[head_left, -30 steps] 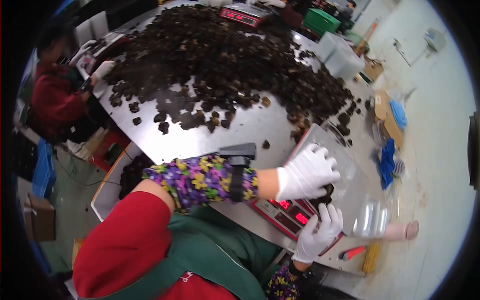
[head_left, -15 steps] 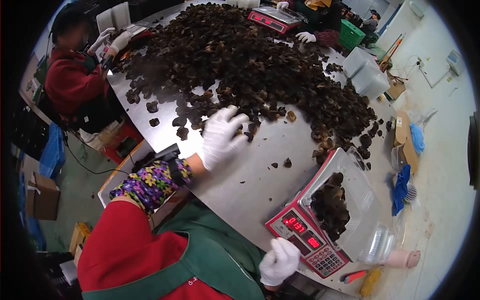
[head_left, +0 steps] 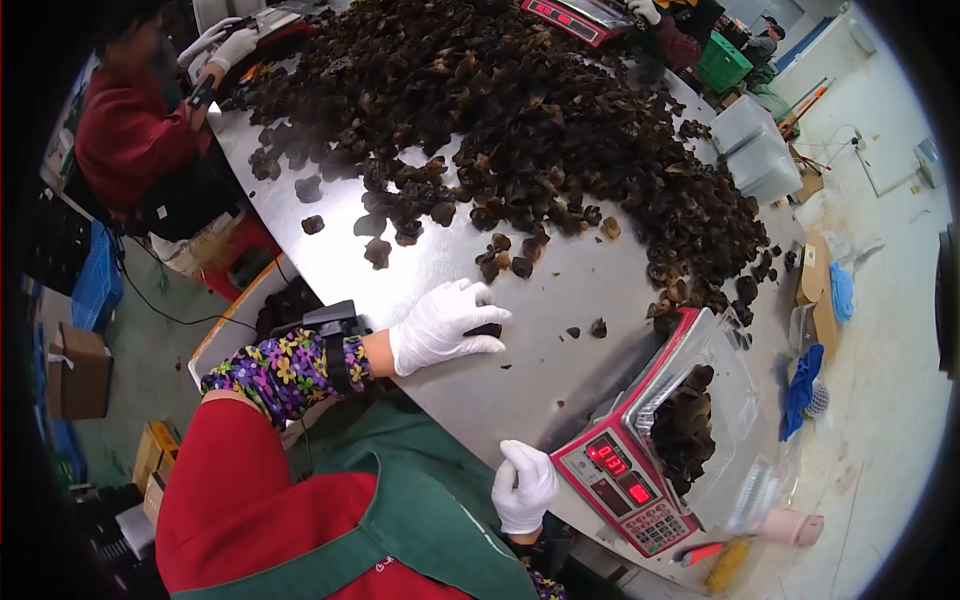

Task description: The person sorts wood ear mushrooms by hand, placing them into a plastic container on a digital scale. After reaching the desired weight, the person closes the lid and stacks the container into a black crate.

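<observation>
My left hand (head_left: 450, 326), in a white glove, is low over the metal table (head_left: 560, 375), its fingers curled round a dark wood ear mushroom piece (head_left: 485, 330). My right hand (head_left: 525, 487), also gloved, is beside the front left corner of a red and white digital scale (head_left: 625, 500); its fingers are loosely closed and nothing shows in them. On the scale sits a clear plastic tray (head_left: 735, 420) with a clump of wood ear mushrooms (head_left: 684, 430) in it. The lit display shows 0.137. A large heap of wood ear mushrooms (head_left: 540, 130) covers the far part of the table.
Across on the left, a co-worker (head_left: 135, 140) in red has gloved hands at another scale (head_left: 265, 30). A second red scale (head_left: 570, 20) stands at the back near another person's gloved hand. Stacked clear trays (head_left: 755, 150), blue cloths (head_left: 800, 390) and a pink roll (head_left: 790, 527) lie along the right.
My left hand has come back from the heap's edge towards me and now grips a mushroom piece. My right hand has moved slightly up and left. The camera view has shifted.
</observation>
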`<state>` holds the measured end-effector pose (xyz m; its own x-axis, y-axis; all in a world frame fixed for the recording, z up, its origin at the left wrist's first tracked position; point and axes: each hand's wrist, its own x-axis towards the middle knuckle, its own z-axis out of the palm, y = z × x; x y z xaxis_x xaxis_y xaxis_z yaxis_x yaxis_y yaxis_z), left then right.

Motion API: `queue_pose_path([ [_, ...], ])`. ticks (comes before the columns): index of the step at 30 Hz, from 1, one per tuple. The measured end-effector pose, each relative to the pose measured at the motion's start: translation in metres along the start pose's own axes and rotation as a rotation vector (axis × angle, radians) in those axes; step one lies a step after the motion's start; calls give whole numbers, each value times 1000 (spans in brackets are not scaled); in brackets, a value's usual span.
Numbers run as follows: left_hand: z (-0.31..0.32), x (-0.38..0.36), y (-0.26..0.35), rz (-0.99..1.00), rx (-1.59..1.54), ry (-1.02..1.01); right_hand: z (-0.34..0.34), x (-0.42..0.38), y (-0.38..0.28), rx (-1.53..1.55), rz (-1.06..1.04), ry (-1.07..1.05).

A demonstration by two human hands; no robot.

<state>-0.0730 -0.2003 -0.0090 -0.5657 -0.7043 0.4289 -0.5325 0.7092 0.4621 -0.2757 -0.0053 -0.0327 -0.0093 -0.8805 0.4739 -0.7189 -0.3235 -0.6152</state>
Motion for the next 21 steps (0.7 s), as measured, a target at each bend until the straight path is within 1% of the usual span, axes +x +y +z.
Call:
queue_pose_path([
  [1, 2, 4, -1, -3, -8, 1, 0, 1, 0, -5, -1, -4],
  [3, 0, 18, -11, -104, -193, 107, 0, 0, 1, -7, 2, -8],
  [4, 4, 24, -19, -191, -104, 208, 0, -1, 1, -2, 4, -8],
  [5, 7, 33, -28, -187, 2, 295, 0, -2, 2, -7, 8, -5],
  [7, 6, 37, -48, -264, 112, 126, 1, -5, 5, 5, 14, -5],
  [9, 12, 33, -71, -253, 97, 44, 0, -2, 3, 3, 15, 6],
  [10, 14, 32, -79, -196, 68, 30, 1, -1, 2, 3, 10, 14],
  [11, 15, 33, -88, -194, 69, 23, 1, -1, 2, 6, 17, 17],
  [12, 15, 35, -97, -149, -60, -19, 1, -1, 2, 1, 11, 17],
  [13, 15, 37, -101, -105, -189, -56, 1, -1, 3, -5, -1, 17],
  [14, 14, 39, -103, -119, -269, -87, 1, -2, 4, -8, -4, 18],
  [17, 9, 42, -100, -87, -242, -126, 2, -2, 4, -9, -4, 17],
  [18, 5, 45, -94, -46, -122, -162, 2, -2, 4, -8, -5, 15],
  [19, 3, 47, -92, -47, -122, -162, 2, -2, 3, -15, -1, 19],
  [21, 2, 48, -90, -113, -112, -194, 2, -3, 3, -24, 3, 22],
])
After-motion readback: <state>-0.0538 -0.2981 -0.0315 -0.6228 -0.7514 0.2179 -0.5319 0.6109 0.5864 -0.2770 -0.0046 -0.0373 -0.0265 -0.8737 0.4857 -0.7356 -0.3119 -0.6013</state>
